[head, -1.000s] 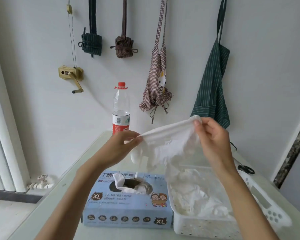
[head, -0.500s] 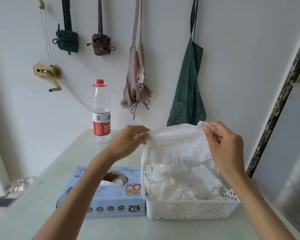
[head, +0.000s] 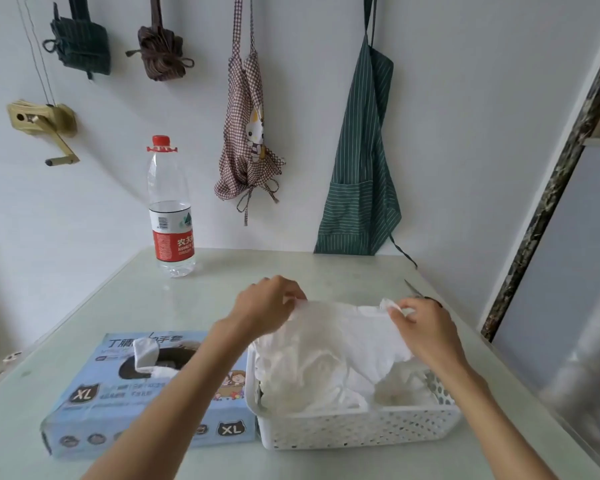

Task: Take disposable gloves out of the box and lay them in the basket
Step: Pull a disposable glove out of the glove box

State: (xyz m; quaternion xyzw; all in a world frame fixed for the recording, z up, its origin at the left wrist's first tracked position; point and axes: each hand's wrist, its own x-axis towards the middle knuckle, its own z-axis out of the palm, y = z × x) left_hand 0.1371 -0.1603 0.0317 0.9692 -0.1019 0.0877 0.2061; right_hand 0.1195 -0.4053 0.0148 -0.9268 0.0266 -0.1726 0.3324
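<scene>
nearest was the blue glove box [head: 146, 396] on the worktop [head: 153, 299], one glove poking out its slot, touching the white basket [head: 357, 429] on its right. both hands were over the basket's heap, left hand [head: 267, 311] and right hand [head: 426, 332] each pinching an end of a white glove [head: 347, 327] stretched between them. water bottle [head: 170, 209] stood further back, aprons [head: 361, 161] on the wall.

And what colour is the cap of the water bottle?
Red cap, seen in the head view.
</scene>
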